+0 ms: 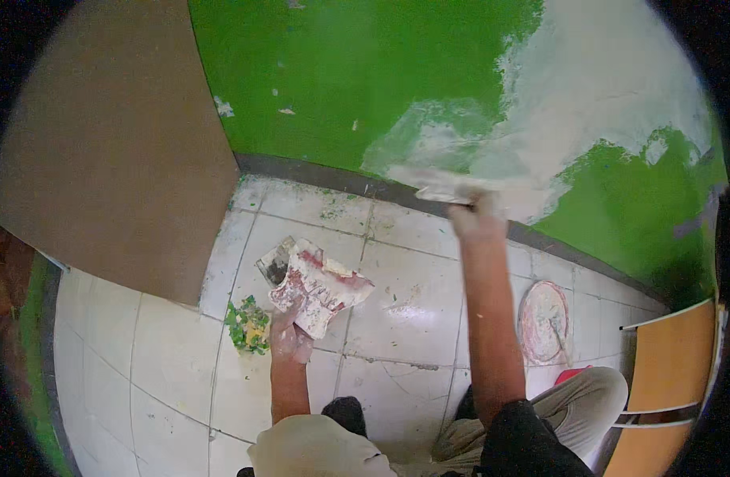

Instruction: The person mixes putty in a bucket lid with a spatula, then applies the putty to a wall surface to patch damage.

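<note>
My right hand [478, 216] is stretched out to the low part of the green wall [341, 71], closed around a wide putty knife [438, 187] whose blade is smeared with motion. The blade lies at the lower edge of a white putty patch [603, 79] on the wall. Lower left, my left hand [292, 338] grips a flat reddish piece caked with white putty [321, 286], held above the tiled floor. A grey, dirty flat piece [274, 262] shows at its left edge; I cannot tell whether the two are joined.
Green and yellowish paint chips [248, 326] lie in a heap near my left hand. A round tub of white paste [544, 322] stands to the right. A brown panel [110, 143] rises at the left, and wooden furniture [673, 358] stands at the far right.
</note>
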Demonstrator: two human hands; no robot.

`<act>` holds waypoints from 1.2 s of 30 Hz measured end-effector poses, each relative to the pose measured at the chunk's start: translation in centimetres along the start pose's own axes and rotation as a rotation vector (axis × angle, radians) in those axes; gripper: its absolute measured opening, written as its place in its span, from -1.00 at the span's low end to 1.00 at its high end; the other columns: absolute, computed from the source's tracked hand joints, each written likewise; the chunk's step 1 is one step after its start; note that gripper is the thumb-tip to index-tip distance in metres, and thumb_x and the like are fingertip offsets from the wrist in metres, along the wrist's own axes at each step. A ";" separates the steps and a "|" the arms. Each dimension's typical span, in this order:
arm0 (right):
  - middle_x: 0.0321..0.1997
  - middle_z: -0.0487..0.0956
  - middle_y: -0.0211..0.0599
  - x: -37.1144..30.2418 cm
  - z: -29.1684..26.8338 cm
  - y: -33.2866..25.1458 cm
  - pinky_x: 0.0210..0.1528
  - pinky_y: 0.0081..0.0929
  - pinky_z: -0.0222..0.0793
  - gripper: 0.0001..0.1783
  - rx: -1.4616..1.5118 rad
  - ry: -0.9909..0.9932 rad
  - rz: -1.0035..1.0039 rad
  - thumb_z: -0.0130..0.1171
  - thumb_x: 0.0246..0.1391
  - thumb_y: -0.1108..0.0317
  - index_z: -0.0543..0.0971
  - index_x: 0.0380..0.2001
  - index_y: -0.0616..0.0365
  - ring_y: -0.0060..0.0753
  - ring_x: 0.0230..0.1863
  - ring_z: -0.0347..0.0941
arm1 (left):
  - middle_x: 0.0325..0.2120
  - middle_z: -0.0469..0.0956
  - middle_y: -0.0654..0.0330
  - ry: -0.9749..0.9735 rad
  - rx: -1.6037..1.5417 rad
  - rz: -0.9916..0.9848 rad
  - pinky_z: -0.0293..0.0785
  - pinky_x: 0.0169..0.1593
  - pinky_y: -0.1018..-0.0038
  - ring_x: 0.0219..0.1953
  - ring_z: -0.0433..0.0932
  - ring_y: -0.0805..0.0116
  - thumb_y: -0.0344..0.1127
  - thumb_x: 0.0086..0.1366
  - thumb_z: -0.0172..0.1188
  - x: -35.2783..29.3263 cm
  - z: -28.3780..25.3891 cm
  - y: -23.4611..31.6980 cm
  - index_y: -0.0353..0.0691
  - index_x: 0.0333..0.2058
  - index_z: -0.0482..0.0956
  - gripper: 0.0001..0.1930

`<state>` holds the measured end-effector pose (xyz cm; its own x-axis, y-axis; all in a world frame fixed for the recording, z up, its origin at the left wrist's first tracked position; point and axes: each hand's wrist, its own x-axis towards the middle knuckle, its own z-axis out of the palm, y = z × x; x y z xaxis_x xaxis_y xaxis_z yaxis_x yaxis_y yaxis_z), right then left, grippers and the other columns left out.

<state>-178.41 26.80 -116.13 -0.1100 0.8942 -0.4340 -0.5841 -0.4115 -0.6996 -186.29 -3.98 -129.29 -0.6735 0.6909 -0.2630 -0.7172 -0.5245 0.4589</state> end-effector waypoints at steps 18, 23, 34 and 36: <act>-0.26 0.59 0.01 -2.4 3.8 1.0 -0.29 -0.27 0.37 -0.58 -0.554 -0.201 -1.131 -0.04 0.08 0.59 0.47 0.05 0.38 -0.23 -0.36 0.48 | 0.18 0.33 -0.09 -0.080 0.016 -0.039 0.36 0.26 -0.05 0.21 0.37 -0.04 -0.43 0.19 0.15 -3.0 6.2 -7.6 -0.38 0.26 0.16 -0.34; -0.07 0.54 0.04 0.9 -3.3 -8.1 -0.07 -0.28 0.40 -0.48 -0.914 0.081 -1.186 0.02 0.04 0.55 0.41 0.13 0.38 -0.15 -0.18 0.46 | 0.19 0.33 -0.08 -0.080 -0.015 -0.078 0.38 0.24 -0.04 0.21 0.36 -0.06 -0.42 0.19 0.14 -2.9 5.7 -5.6 -0.37 0.26 0.16 -0.34; 0.20 0.41 0.13 3.2 -1.6 11.3 0.48 -0.07 -0.19 -0.27 -1.389 -0.522 -1.596 0.04 -0.23 0.64 0.40 0.18 0.28 0.12 0.42 0.06 | 0.18 0.34 -0.05 -0.008 -0.056 0.024 0.42 0.20 -0.04 0.19 0.38 -0.03 -0.49 0.22 0.11 -3.0 4.9 -2.9 -0.33 0.25 0.19 -0.39; 0.17 0.46 0.07 2.4 -3.1 13.4 0.41 -0.15 0.03 -0.37 -1.121 -0.733 -1.173 0.02 -0.13 0.66 0.45 0.13 0.26 0.04 0.33 0.24 | 0.18 0.34 -0.05 0.042 -0.020 0.070 0.43 0.20 -0.02 0.19 0.39 -0.02 -0.50 0.23 0.12 -3.3 2.6 -0.8 -0.33 0.25 0.19 -0.40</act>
<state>-184.00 22.88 -128.27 -0.5633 0.5382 0.6270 0.1287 0.8067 -0.5768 -183.03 -4.50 -126.56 -0.7287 0.6309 -0.2664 -0.6713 -0.5810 0.4603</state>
